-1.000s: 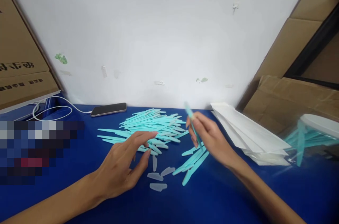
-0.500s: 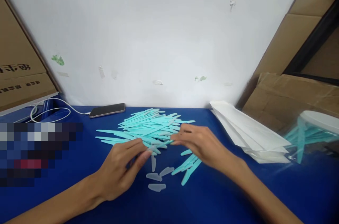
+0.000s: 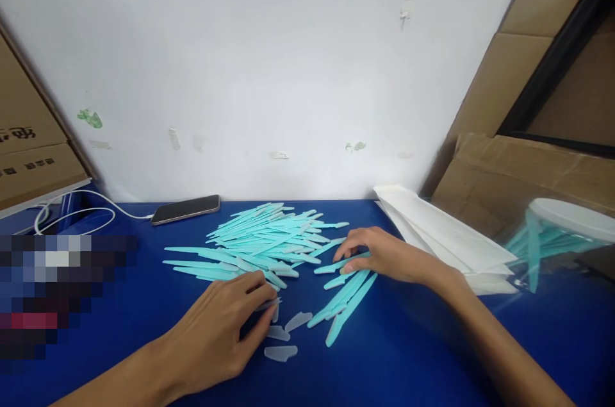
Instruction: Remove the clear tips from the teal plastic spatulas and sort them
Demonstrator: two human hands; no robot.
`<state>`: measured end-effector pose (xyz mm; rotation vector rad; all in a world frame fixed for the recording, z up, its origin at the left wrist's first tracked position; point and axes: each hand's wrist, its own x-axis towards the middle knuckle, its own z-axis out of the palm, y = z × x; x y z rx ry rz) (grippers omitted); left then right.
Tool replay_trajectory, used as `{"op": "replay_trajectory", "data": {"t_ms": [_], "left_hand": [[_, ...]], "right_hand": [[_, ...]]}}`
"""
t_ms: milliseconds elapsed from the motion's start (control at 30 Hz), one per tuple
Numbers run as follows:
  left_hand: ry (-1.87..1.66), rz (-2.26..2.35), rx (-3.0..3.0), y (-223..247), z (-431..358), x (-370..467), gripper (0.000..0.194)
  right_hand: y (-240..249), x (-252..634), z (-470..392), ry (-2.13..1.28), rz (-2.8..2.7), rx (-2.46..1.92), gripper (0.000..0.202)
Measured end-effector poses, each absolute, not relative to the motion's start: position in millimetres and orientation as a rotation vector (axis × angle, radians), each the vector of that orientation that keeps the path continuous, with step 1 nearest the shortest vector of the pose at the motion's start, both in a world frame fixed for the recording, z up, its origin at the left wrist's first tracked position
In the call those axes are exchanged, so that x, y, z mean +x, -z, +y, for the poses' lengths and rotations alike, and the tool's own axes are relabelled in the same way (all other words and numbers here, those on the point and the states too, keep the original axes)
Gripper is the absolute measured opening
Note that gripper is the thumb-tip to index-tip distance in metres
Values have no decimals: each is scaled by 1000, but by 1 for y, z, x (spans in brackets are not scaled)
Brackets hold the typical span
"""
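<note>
My left hand (image 3: 233,323) is closed, pinching a clear blade cap (image 3: 267,304) between thumb and fingers, partly hidden. Just right of it lie several loose clear caps (image 3: 280,353). At the right, my right hand (image 3: 369,254) has its fingers and thumb on either side of a turquoise eyebrow razor (image 3: 327,268), low over a small group of razors (image 3: 343,304). Beyond both hands spreads a large heap of turquoise eyebrow razors (image 3: 269,234), many with clear caps on their ends.
A phone (image 3: 186,209) with a white cable lies at the back left. Flat white bags (image 3: 446,234) are stacked at the right, beside a clear tub (image 3: 571,218) with more razors. Cardboard boxes (image 3: 500,182) stand at both sides, and a white wall (image 3: 269,74) closes the back.
My hands have moved apart from each other. The right carried a razor rightward to the small group; the left drew back toward the loose caps with a clear cap. The view shifted slightly.
</note>
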<state>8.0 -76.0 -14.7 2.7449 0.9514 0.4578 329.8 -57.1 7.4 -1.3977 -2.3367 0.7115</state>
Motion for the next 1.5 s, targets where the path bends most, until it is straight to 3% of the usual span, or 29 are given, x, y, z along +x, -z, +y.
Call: {"op": "replay_trajectory", "data": {"t_ms": [233,367,467,867,1133,1500], "left_hand": [[-477,962,2747,19,-84,9,22],[-531,1021,2836,27,-92,7,40],[-507,1020,2890,30,-96,8,50],[-234,841,2778,14,-93,11,15],[-259,871,2778,13,-91,10,40],[-139,819,2738,9,-89,10,32]], "right_hand": [[-17,321,-63,-833,-2385,-1437,41],[-14,320,-64,-884,-2422,-1429,57],[-10,316,-63,-857,-2449,-1416,56],[-12,329,-62,-895,-2425,-1564,43],[-16,320,-64,-917,-2439,-1425,51],[-11,321,-62,-1021,-2460,-1467,53]]}}
